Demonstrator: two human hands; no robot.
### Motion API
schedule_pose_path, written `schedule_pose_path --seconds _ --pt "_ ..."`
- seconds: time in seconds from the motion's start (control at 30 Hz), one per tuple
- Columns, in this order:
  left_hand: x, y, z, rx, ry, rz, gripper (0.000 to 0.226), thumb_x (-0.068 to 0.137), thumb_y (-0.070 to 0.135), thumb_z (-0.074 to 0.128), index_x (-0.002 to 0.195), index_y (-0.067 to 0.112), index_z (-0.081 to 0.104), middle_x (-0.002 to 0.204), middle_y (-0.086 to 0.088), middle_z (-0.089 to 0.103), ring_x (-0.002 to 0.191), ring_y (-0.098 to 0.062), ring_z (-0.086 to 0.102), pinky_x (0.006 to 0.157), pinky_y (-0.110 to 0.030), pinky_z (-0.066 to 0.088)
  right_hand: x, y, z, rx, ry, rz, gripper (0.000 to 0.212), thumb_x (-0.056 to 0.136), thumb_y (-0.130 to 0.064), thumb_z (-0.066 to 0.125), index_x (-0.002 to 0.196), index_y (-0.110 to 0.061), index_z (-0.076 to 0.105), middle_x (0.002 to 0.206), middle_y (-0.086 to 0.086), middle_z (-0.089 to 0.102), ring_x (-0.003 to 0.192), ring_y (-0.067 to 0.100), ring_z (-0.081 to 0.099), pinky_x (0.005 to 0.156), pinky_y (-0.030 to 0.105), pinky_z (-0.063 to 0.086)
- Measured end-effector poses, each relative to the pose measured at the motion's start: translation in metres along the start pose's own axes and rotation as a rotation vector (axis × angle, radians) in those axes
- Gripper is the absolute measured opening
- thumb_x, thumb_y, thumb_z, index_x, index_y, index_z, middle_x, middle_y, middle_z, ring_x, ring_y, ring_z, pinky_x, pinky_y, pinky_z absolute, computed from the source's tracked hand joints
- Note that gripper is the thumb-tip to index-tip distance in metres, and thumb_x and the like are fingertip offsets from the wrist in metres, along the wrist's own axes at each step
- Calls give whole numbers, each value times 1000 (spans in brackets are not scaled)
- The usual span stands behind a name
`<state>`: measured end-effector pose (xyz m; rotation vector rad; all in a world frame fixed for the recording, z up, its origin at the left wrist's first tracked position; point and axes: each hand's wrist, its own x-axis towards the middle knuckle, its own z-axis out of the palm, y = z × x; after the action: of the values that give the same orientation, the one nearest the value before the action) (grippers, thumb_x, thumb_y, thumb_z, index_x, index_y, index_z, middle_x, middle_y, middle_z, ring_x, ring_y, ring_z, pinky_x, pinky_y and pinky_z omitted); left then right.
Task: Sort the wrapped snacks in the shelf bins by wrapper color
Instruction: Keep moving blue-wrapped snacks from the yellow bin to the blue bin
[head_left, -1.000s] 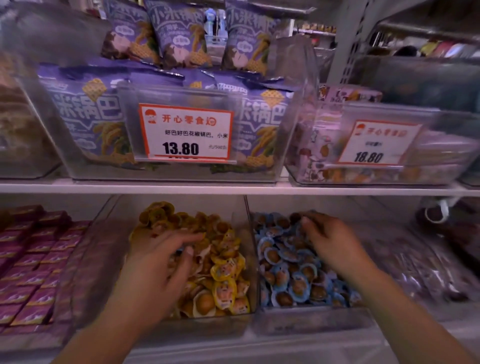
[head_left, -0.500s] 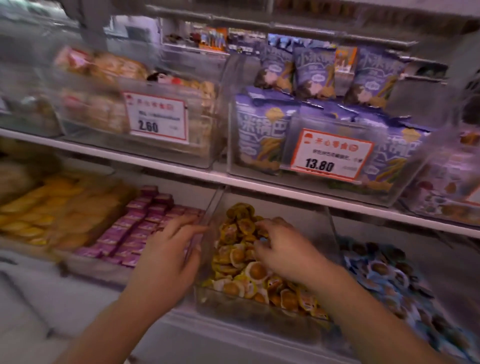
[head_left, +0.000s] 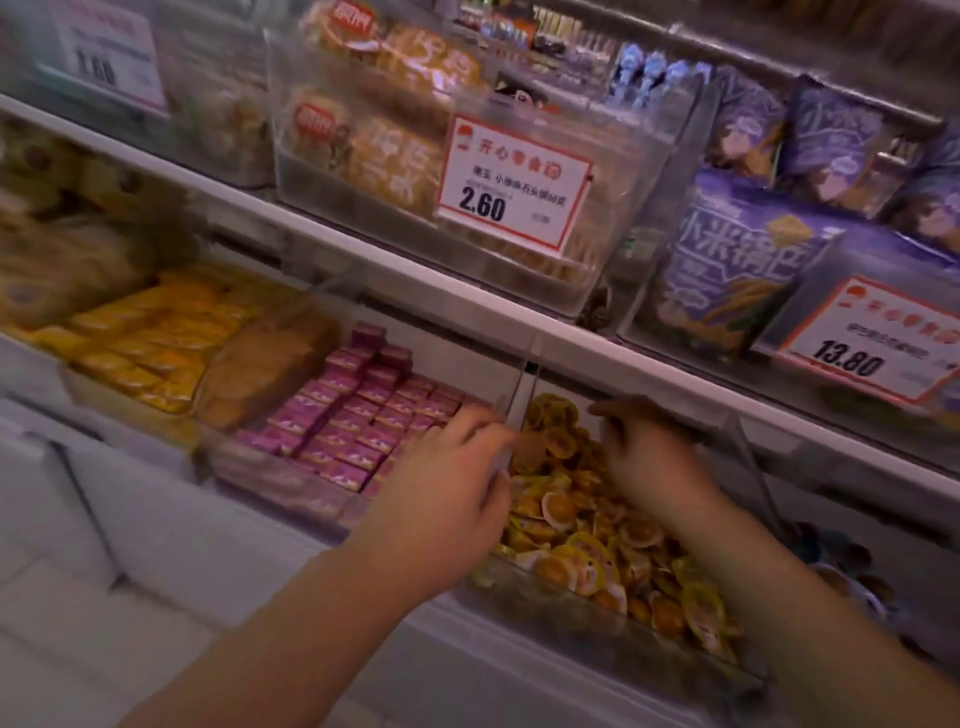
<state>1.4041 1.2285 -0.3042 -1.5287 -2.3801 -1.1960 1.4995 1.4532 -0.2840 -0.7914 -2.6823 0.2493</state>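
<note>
A clear bin (head_left: 582, 608) holds several round snacks in yellow wrappers (head_left: 587, 540). My right hand (head_left: 644, 457) is inside it near the back, fingers curled down onto the pile; whether it holds one is hidden. My left hand (head_left: 447, 488) rests at the clear divider between this bin and the bin of pink wrapped blocks (head_left: 358, 421), fingertips at the wall's top edge, nothing visible in it. Blue-wrapped round snacks (head_left: 852, 566) lie dark in the bin to the right.
Further left are yellow wrapped bars (head_left: 156, 332) and tan bags (head_left: 270, 364). The shelf above carries a bin with a 2.60 price tag (head_left: 514, 182) and purple bags behind a 13.80 tag (head_left: 862, 343). The white shelf edge (head_left: 467, 296) overhangs the lower bins.
My right hand left the blue-wrapper bin and now sits in the yellow-wrapper bin. My left hand moved from the yellow pile to its left wall. The view swung left.
</note>
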Motion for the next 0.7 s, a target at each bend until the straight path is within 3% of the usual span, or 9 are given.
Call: schedule_pose_path --seconds 0.07,0.13,0.23,0.3,0.4,0.53,0.7 --pt "0 -3 0 -15 0 -23 33 93 26 53 125 27 58 129 8 50 107 -19 56 90 -40 48 -14 -33 16 65 -113 -278 20 91 -16 56 101 -27 70 103 0 69 92 9 60 83 18 47" --pt "-1 -6 0 -31 5 -36 34 92 24 54 126 28 58 130 9 50 109 -19 55 93 -39 47 -30 -48 33 57 -278 -417 15 88 -15 58 91 -26 67 93 -5 67 86 5 54 75 14 43" --pt "-1 -5 -1 -47 12 -40 36 92 23 54 127 27 58 130 9 50 108 -20 56 93 -40 47 -28 -29 37 13 -383 -375 13 92 -25 53 93 -28 66 91 -15 64 85 3 56 77 19 46" --pt "-2 -5 -2 -46 22 -36 35 92 22 54 126 27 59 129 9 51 107 -20 57 92 -40 47 -20 -8 29 -133 -468 -325 19 88 -35 47 89 -27 64 86 -11 65 80 9 60 73 31 50" --pt "-2 -4 -1 -51 23 -35 34 92 22 54 125 26 59 129 9 51 108 -20 57 93 -40 47 -5 23 15 -378 -575 -204 25 82 -45 41 88 -32 61 89 -8 63 84 14 60 71 33 49" --pt "0 0 1 -55 13 -22 33 93 24 54 126 29 58 128 10 50 109 -17 56 93 -38 46 6 41 6 -368 -516 -21 31 80 -36 39 100 -38 63 108 -6 63 103 22 62 85 36 52" --pt "4 1 3 -76 23 -26 31 93 24 54 124 27 59 124 10 50 106 -16 57 89 -38 48 3 11 23 -250 -332 -211 34 91 -29 45 119 -38 62 110 -3 51 103 23 56 81 31 42"
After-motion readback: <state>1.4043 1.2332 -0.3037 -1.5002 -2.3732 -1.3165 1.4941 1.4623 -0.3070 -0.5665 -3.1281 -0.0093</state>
